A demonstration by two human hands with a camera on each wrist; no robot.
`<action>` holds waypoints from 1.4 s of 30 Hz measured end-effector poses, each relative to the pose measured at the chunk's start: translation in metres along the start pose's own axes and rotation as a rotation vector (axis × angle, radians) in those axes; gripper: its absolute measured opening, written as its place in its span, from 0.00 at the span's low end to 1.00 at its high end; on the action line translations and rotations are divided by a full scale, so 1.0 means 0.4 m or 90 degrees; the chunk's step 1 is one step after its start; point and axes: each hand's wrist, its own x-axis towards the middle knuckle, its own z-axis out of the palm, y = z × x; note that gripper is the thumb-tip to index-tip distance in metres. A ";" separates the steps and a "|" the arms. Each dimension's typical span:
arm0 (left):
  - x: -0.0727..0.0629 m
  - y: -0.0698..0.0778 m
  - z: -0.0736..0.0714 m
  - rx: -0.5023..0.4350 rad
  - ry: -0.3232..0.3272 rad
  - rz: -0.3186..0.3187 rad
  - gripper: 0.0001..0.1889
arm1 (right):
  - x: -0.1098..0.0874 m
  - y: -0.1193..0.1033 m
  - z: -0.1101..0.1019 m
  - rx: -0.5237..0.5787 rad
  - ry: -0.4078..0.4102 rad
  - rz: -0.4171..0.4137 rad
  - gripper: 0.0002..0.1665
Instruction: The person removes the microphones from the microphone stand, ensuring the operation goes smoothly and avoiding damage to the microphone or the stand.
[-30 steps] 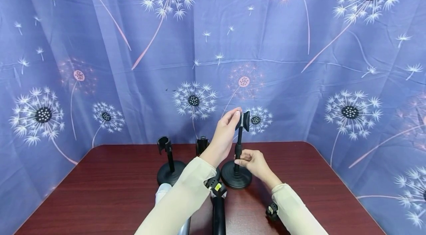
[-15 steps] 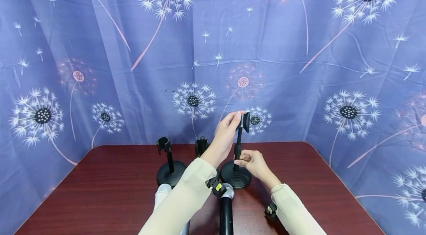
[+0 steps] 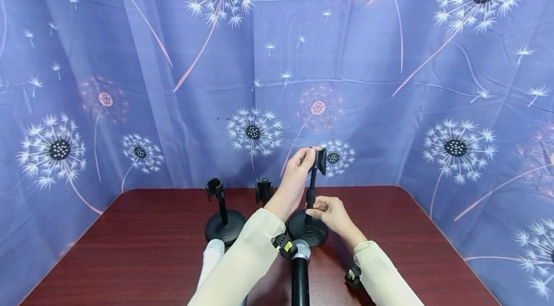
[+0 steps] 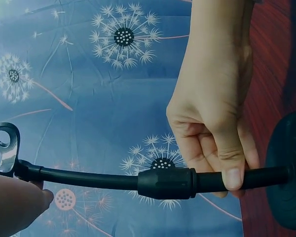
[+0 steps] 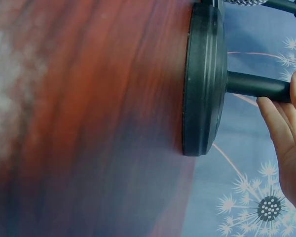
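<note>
A black microphone stand (image 3: 310, 195) stands upright on its round base (image 5: 205, 84). With thumb and fingers my left hand (image 3: 295, 178) pinches the clip (image 4: 7, 150) at its top. Lower down, my right hand (image 3: 332, 213) grips the pole (image 5: 256, 86) between thumb and fingers, just above the base; the left wrist view shows this right hand (image 4: 214, 108) below the thick collar (image 4: 166, 183). A black microphone (image 3: 300, 274) with a silver mesh head lies in front of the base. Beside my left sleeve is a white microphone (image 3: 212, 260), partly covered by it.
Another black stand (image 3: 224, 222) with an open clip stands to the left. Between the two stands, a third stand's clip (image 3: 264, 191) shows behind my left arm, its lower part hidden. The dark red table (image 3: 108, 248) ends at a patterned blue curtain (image 3: 195, 118).
My left hand has lowered slightly at the clip. The left forearm has shifted right, and the black microphone's mesh head now shows more. The right hand keeps its place on the pole.
</note>
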 end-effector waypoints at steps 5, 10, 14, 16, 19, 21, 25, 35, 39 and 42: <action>-0.001 -0.007 -0.003 -0.001 -0.005 0.020 0.21 | 0.009 0.048 0.000 0.007 0.007 0.008 0.05; -0.004 -0.016 -0.006 0.015 -0.016 0.061 0.20 | 0.011 0.055 -0.002 0.023 0.005 0.007 0.07; -0.007 -0.023 -0.009 0.015 -0.027 0.080 0.18 | 0.011 0.054 -0.002 0.023 -0.002 0.014 0.08; -0.009 -0.025 -0.011 0.010 -0.033 0.085 0.18 | 0.010 0.050 -0.002 0.022 -0.003 0.014 0.07; -0.009 -0.030 -0.015 0.002 -0.044 0.089 0.18 | 0.007 0.032 -0.001 0.020 -0.006 0.006 0.06; -0.009 -0.034 -0.018 0.002 -0.049 0.093 0.18 | 0.003 0.011 0.000 0.022 -0.008 0.004 0.06; -0.008 -0.037 -0.020 0.005 -0.053 0.102 0.18 | -0.006 -0.033 0.001 0.018 -0.011 0.009 0.06; -0.007 -0.046 -0.022 0.008 -0.051 0.123 0.18 | -0.001 -0.009 0.002 0.018 -0.009 -0.009 0.05; -0.009 -0.046 -0.022 0.019 -0.050 0.132 0.18 | 0.008 0.038 0.002 0.018 -0.004 -0.018 0.05; -0.011 -0.043 -0.021 0.035 -0.048 0.141 0.18 | 0.012 0.055 0.003 0.015 0.003 -0.015 0.05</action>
